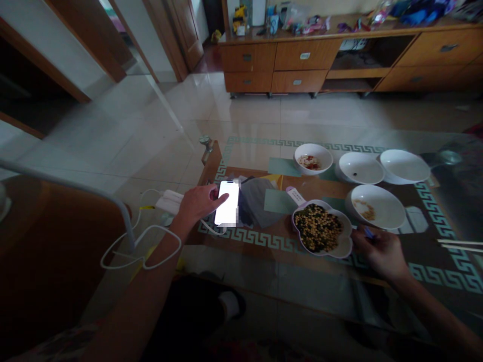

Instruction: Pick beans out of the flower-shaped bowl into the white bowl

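Note:
My left hand (199,202) reaches across the glass table (264,281), its index finger stretched out onto the lit screen of a smartphone (227,202) lying flat there. My right hand (379,250) rests at the right edge of a flower-shaped bowl (320,228) full of mixed yellow and dark beans. Its fingers are curled on a thin blue-tipped tool, too small to name. A white bowl (375,206) with a few pale bits stands just behind that hand.
Three more white bowls (313,158) (360,168) (404,166) line the far side. Chopsticks (460,245) lie at the right edge. A white charger and cable (169,202) sit left of the phone. A wooden drawer cabinet (302,63) stands across the tiled floor.

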Demonstrator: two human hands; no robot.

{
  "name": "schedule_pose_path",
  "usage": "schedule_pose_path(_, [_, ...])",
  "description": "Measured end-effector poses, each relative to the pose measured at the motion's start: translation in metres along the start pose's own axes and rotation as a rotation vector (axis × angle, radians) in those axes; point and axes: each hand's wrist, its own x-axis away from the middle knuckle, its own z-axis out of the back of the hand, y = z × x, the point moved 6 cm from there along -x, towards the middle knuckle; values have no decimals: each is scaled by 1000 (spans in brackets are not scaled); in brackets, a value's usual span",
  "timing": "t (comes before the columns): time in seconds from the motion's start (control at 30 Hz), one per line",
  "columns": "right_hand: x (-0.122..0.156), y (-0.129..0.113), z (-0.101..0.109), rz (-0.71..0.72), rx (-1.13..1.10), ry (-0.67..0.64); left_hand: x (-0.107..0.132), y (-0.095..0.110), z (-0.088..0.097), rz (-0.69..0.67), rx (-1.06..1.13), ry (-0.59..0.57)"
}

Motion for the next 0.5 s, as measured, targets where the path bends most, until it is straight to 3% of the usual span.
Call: schedule_pose_path(0.5, [-2,-13,1,3,17,13,-1,-2,-2,-4,6,13])
